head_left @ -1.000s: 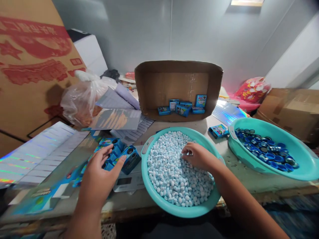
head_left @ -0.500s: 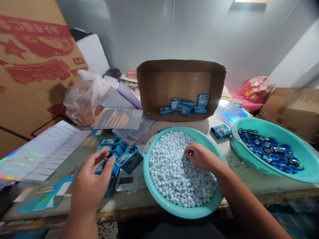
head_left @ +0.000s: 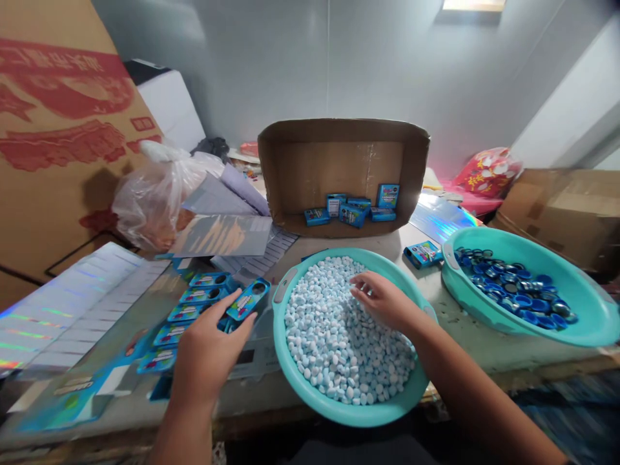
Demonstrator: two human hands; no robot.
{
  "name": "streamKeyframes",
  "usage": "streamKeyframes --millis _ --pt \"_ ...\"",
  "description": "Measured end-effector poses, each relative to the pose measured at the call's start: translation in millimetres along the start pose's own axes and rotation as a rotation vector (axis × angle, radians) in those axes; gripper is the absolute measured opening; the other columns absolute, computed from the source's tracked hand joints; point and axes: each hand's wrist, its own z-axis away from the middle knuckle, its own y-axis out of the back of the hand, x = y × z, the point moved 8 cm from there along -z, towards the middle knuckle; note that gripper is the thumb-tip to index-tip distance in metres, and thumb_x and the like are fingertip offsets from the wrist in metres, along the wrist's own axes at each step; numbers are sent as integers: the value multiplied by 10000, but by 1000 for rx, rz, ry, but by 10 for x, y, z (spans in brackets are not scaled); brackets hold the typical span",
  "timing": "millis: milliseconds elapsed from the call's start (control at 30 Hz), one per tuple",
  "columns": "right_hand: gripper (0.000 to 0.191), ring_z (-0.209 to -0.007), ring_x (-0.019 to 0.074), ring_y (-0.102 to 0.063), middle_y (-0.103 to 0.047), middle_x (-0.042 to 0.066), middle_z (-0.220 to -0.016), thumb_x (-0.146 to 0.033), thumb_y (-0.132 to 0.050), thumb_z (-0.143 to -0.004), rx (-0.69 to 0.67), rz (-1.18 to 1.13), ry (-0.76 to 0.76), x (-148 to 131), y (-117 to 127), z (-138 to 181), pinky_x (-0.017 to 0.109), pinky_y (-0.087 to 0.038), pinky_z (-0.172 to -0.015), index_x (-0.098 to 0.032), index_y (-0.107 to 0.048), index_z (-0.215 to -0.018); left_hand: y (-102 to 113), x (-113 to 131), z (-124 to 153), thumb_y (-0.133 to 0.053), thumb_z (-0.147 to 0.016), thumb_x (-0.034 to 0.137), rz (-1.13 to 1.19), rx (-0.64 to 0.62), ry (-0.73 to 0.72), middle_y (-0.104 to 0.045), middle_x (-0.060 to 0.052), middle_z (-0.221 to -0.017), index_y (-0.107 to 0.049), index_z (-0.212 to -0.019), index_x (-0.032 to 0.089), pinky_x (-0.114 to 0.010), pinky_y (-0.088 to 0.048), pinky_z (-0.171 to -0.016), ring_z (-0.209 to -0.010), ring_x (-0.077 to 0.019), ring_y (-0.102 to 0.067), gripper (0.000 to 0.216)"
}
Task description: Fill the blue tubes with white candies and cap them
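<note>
My left hand [head_left: 210, 345] grips a small blue candy box [head_left: 248, 299] between thumb and fingers, its top tilted up with a dark round hole showing. Beneath and beside it stand several similar blue candy boxes [head_left: 178, 334] in a row. A pale digital scale [head_left: 259, 352] is partly hidden behind the hand. My right hand [head_left: 382, 298] rests over the pale blue and white candies [head_left: 346, 342] in a turquoise basin [head_left: 356, 415]. Its fingers are curled but apart, and nothing shows between them.
An open cardboard box [head_left: 339, 161] at the back holds several blue boxes. One more blue box [head_left: 422, 254] lies beside a second turquoise basin [head_left: 595, 297] of blue round caps [head_left: 523, 290]. Shiny card sheets [head_left: 92, 303] and a clear plastic bag [head_left: 150, 194] are at left.
My left hand has moved right and taken hold of the tilted blue box, lifting it a little. The fingers of my right hand have spread slightly over the candies. The view has shifted a bit.
</note>
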Motion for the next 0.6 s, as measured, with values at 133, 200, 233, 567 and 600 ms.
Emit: streamKeyframes --millis 133,200,233,567,600 --pt "220 -974 228 -667 -720 81 -1065 -333 -527 -1004 27 -168 -58 9 35 -27 356 -517 -860 -191 -680 -1076 30 920 22 -644 -905 165 30 51 -672 -716 -123 -1190 -636 -1228 146 -472 -510 -1004 -1109 -292 -641 324" --pt "223 -962 228 -663 -715 89 -1085 -325 -552 -998 63 -159 -95 32 75 -30 360 -514 -857 -176 -676 -1110 -28 1172 43 -611 -896 73 33 -21 -846 -706 -122 -1195 -610 -1262 128 -458 -498 -1001 -1114 -284 -611 370" --pt "226 -946 225 -663 -712 92 -1086 -319 -569 -992 83 -149 -110 44 96 -29 359 -514 -849 -169 -673 -1126 -31 1237 41 -598 -888 35 32 -14 -886 -705 -121 -1197 -601 -1275 121 -451 -493 -1004 -1116 -279 -602 396" --pt "213 -898 215 -663 -713 97 -1052 -270 -613 -977 86 -139 -121 66 156 -52 342 -513 -814 -155 -680 -1144 -51 1085 107 -669 -846 3 28 69 -856 -701 -112 -1223 -500 -1470 208 -485 -484 -1004 -1122 -301 -604 678" --pt "208 -892 213 -661 -712 96 -1050 -269 -612 -977 83 -133 -121 67 156 -51 341 -511 -813 -157 -681 -1139 -44 1057 106 -681 -841 6 32 85 -837 -697 -115 -1231 -480 -1492 224 -495 -483 -1006 -1127 -307 -605 716"
